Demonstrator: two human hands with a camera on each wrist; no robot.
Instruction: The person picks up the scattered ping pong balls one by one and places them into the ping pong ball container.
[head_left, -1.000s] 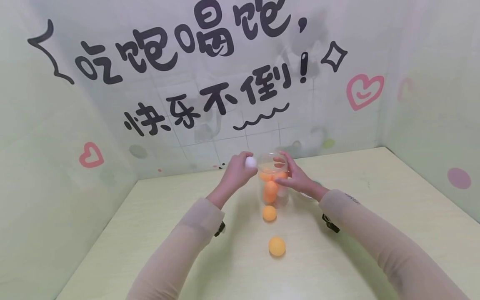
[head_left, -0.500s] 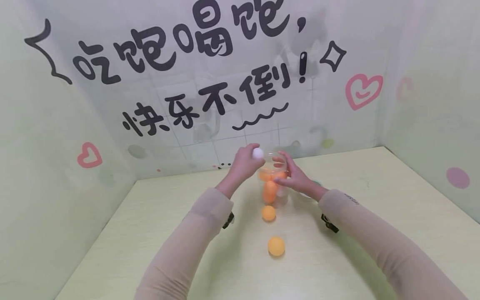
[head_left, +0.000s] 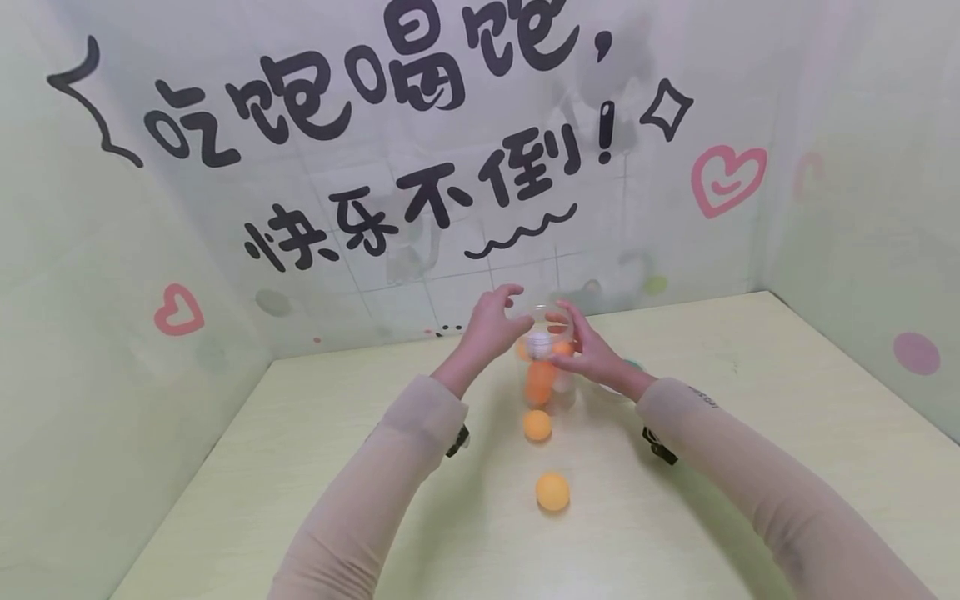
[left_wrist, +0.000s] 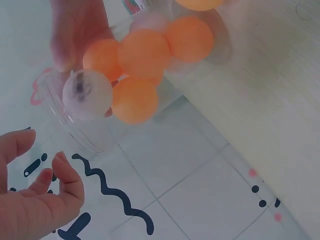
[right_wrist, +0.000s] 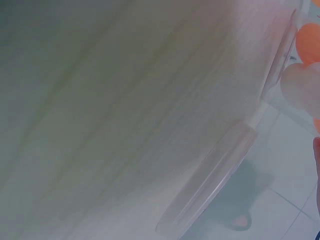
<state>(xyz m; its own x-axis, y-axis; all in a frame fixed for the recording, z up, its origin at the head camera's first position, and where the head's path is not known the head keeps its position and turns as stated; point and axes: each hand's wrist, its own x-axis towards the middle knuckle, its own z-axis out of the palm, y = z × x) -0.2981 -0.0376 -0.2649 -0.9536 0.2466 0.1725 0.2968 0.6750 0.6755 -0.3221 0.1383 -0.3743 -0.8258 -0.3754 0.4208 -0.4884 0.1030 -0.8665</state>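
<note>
A clear plastic jar [head_left: 534, 317] stands upright on the table with several orange ping-pong balls [head_left: 540, 385] inside. A white ping-pong ball [left_wrist: 87, 96] sits above them, just below the jar's mouth. My right hand [head_left: 588, 348] grips the jar from its right side, fingers behind and thumb in front. My left hand [head_left: 491, 327] is at the left of the jar's rim, its thumb and fingers spread apart with nothing between them. Two more balls lie on the table in front of the jar: a nearer orange ball [head_left: 552, 492] and a farther orange ball [head_left: 537, 426].
A clear round lid [right_wrist: 207, 180] lies on the table, partly hidden by my right wrist in the head view. The pale wooden table [head_left: 315, 433] meets a lettered wall covering [head_left: 420, 275] close behind the jar. Side panels stand left and right.
My left hand has moved right to the jar's mouth and let go of the white ping-pong ball, which is now inside the jar. My right hand keeps its grip.
</note>
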